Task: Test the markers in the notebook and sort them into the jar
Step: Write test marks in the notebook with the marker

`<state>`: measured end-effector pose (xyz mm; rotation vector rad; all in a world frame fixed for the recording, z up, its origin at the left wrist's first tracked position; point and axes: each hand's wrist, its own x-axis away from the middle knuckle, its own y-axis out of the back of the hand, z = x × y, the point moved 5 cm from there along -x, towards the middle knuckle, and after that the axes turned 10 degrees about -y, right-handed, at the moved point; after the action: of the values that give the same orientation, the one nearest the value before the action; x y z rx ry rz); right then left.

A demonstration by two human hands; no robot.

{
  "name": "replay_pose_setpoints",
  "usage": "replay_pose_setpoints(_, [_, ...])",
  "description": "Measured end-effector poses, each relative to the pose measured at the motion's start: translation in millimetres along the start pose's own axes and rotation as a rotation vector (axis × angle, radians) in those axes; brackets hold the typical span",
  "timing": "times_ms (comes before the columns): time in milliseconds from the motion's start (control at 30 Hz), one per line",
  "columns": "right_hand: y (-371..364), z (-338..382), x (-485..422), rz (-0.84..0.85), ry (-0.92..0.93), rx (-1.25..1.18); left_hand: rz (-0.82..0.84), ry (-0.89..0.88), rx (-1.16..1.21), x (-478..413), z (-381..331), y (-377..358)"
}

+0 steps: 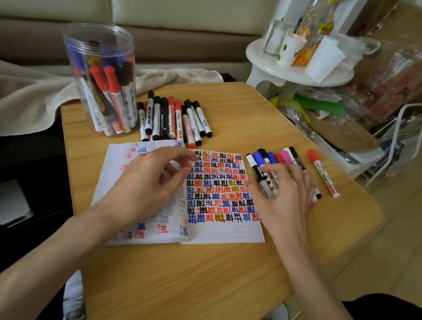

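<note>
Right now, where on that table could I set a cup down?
The near strip of table, below the notebook, is bare wood. Crowded: the jar and loose markers behind the notebook, colored markers under the right hand.

An open notebook (pixel 227 188), its right page filled with coloured test marks, lies on the tabletop (pixel 188 290). The left hand (pixel 149 179) rests on the left page, fingers loosely curled and holding nothing. The right hand (pixel 285 195) grips a bunch of markers (pixel 265 161) just right of the notebook. A clear jar (pixel 100 77) holding markers stands at the far left, beside a row of loose markers (pixel 172 120).
</note>
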<state>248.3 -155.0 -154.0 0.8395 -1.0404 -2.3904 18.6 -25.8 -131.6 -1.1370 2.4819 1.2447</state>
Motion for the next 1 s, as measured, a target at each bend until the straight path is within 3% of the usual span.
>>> replay_pose_setpoints(333, [-42, 76, -7, 0.196, 0.148, -0.099, -0.053, 0.080, 0.034, -5, 11, 10])
replay_pose_setpoints(533, [-74, 100, -36, 0.286, 0.091, -0.168, -0.065, 0.102, 0.037, -3, 20, 19])
replay_pose_setpoints(1000, [-111, 98, -81, 0.175, -0.149, -0.113, -0.076, 0.088, -0.005, 0, 26, 29])
